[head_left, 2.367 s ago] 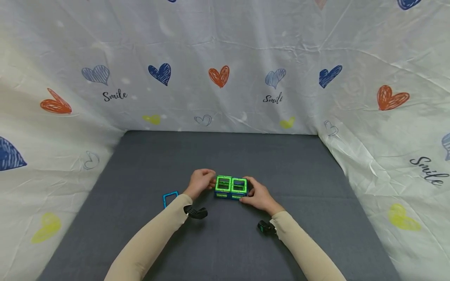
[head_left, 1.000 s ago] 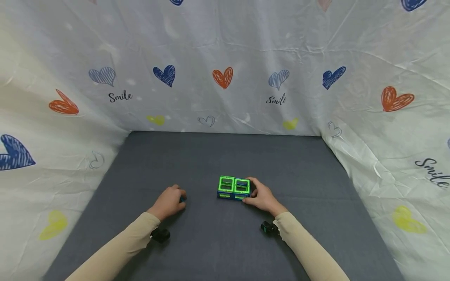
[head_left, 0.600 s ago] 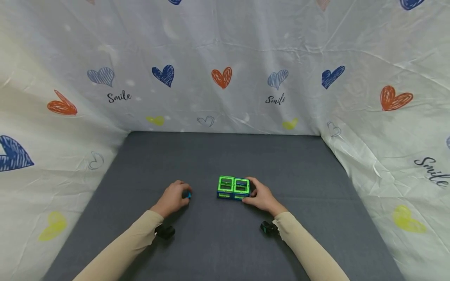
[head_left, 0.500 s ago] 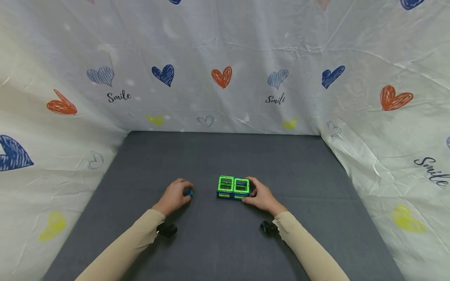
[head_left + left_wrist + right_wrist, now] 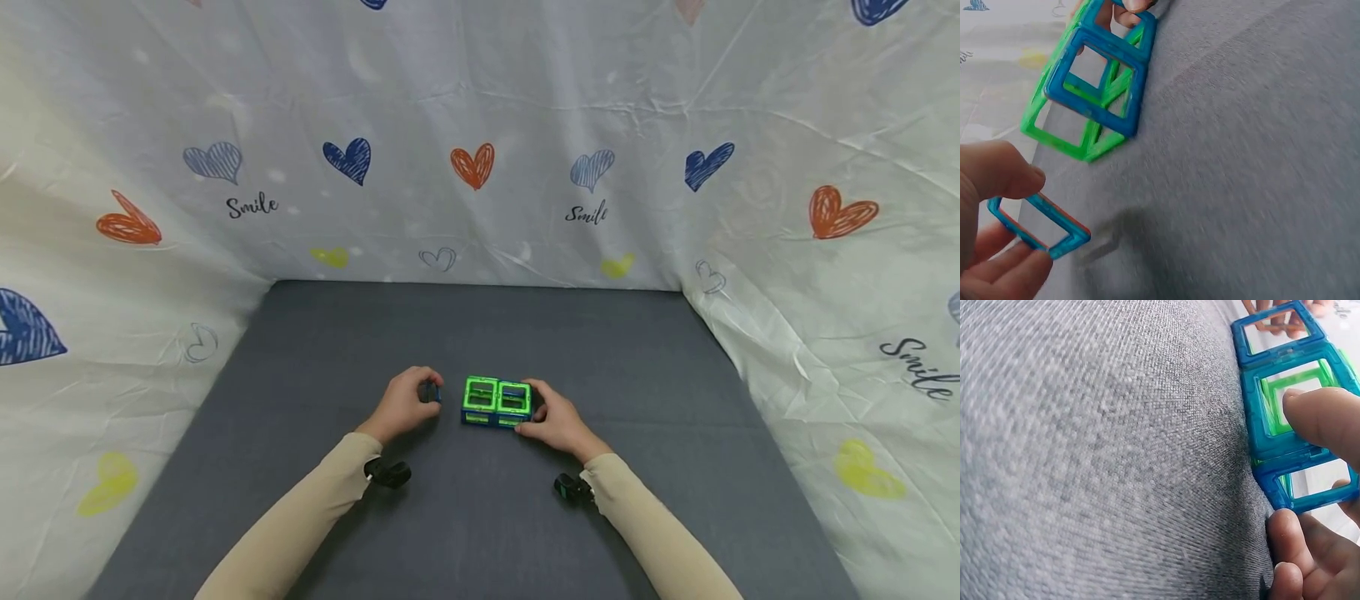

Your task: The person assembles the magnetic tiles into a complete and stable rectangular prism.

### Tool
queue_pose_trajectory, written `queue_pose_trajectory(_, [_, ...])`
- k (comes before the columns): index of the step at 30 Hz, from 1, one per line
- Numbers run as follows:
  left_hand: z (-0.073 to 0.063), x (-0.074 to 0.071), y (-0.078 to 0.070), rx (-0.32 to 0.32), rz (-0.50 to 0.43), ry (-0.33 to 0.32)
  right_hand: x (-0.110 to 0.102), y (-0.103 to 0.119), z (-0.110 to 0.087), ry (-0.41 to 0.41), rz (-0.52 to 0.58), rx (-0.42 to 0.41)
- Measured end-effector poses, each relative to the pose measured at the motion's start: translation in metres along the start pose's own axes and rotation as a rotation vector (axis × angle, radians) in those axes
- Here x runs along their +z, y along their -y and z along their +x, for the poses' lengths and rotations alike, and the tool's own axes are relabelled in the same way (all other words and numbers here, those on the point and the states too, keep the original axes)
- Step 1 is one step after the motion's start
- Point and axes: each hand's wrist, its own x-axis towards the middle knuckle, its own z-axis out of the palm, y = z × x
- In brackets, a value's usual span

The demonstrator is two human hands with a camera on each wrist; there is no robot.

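My left hand [image 5: 403,404] pinches a single square magnetic tile [image 5: 1070,242], blue with an orange inner edge, between thumb and fingers. It is held on edge, a short gap left of a low box of magnetic tiles [image 5: 497,398]. Two green squares form the top of that box, and its sides show blue and green frames. At the box's right end my right hand [image 5: 558,423] grips it. In the right wrist view, the thumb [image 5: 1325,419] lies across a blue side tile [image 5: 1279,449], with other fingers [image 5: 1288,534] at the end near the cloth.
A dark grey cloth [image 5: 480,517] covers the table. White curtains [image 5: 525,92] with hearts and "Smile" print stand at the back and both sides. Each wrist wears a small black camera, the left camera [image 5: 388,474] and the right camera [image 5: 573,487].
My left hand has gone from the box to the blue tile lying at the left, picked it up, and carried it rightward back towards the box. My right hand stays on the box.
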Motion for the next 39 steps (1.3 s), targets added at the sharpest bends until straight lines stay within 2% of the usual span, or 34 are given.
queue_pose_trajectory(4, [0.008,0.009,-0.002,-0.028,-0.158,0.031,0.0,0.0,0.0,0.0,0.003,0.0])
queue_pose_trajectory(7, [0.012,0.013,-0.004,-0.043,-0.213,0.037,0.0,0.0,0.0,-0.001,0.003,0.003])
queue_pose_trajectory(17, [0.016,0.016,-0.011,-0.057,-0.226,0.075,-0.001,0.0,0.001,0.002,-0.006,-0.004])
queue_pose_trajectory(29, [0.016,0.022,-0.013,-0.06,-0.26,0.142,-0.001,-0.001,0.001,-0.005,-0.003,-0.013])
queue_pose_trajectory(35, [0.017,0.025,-0.013,-0.067,-0.267,0.148,0.0,-0.003,0.001,-0.019,-0.021,-0.04])
queue_pose_trajectory(39, [0.018,0.026,-0.013,-0.058,-0.271,0.151,0.0,-0.002,0.001,-0.012,0.0,-0.026])
